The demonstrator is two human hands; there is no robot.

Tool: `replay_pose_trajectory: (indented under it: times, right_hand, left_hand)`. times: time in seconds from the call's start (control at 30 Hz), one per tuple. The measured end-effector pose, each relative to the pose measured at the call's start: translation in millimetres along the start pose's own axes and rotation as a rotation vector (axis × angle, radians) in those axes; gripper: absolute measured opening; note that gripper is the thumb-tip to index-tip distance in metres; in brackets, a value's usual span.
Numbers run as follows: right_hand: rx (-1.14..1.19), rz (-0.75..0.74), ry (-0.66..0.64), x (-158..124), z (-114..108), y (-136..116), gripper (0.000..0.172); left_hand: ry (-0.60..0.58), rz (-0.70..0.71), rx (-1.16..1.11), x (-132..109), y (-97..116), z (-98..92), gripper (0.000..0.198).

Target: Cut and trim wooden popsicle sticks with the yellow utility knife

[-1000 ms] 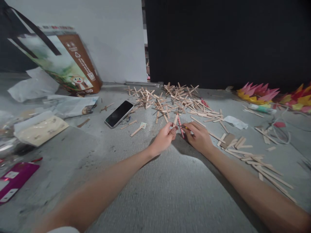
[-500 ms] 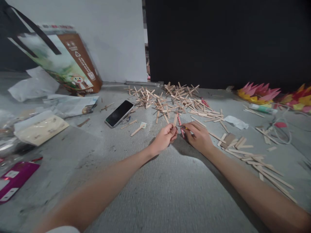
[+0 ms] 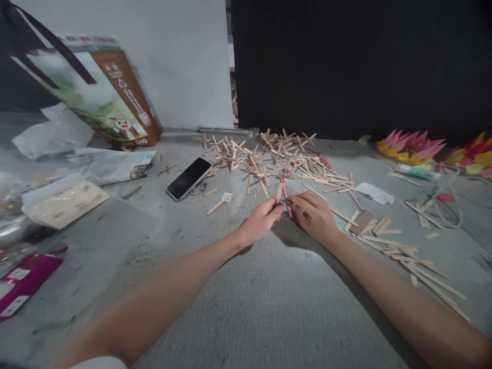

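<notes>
My left hand (image 3: pixel 263 220) is closed in a pinch on a flat wooden stick (image 3: pixel 279 191) that points away from me. Right beside it, my right hand (image 3: pixel 313 215) is closed on a thin red tool (image 3: pixel 285 195), its tip close to the stick. Both hands rest low over the grey floor (image 3: pixel 246 287). Just beyond them lies a heap of wooden sticks glued into crosses (image 3: pixel 269 156). Loose single sticks (image 3: pixel 388 241) lie to the right of my right hand.
A black phone (image 3: pixel 188 178) lies left of the heap. A tilted paper bag (image 3: pixel 98 95), papers and plastic bags sit at the left, a magenta packet (image 3: pixel 23 282) at the near left. Coloured paper flowers (image 3: pixel 409 144), a glue tube and wires lie at the right. A dark wall stands behind.
Both hands have stayed together at the same spot; my left fingers have shifted slightly on the stick. The view has tipped a little.
</notes>
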State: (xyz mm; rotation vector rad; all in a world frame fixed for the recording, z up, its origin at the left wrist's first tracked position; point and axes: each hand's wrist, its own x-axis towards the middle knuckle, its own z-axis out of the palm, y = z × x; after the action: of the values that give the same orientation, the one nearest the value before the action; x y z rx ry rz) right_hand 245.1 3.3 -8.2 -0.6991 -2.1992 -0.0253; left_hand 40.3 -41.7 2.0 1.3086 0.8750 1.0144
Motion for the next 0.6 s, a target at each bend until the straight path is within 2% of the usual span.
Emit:
replay_pose_trajectory:
  times: [0.1, 0.43, 0.6]
  right_hand:
    - [-0.021, -0.004, -0.025, -1.6, 0.0, 1.4, 0.025]
    - [-0.085, -0.032, -0.018, 2.6, -3.1, -2.3, 0.021]
    - [-0.082, 0.029, 0.007, 1.9, -2.5, -4.5, 0.016]
  left_hand:
    - [0.036, 0.004, 0.091, 1.0, -1.0, 0.1, 0.032]
    - [0.044, 0.062, 0.364, 3.9, -6.4, -2.6, 0.023]
    - [0.050, 0.079, 0.423, 4.9, -12.7, -3.7, 0.022]
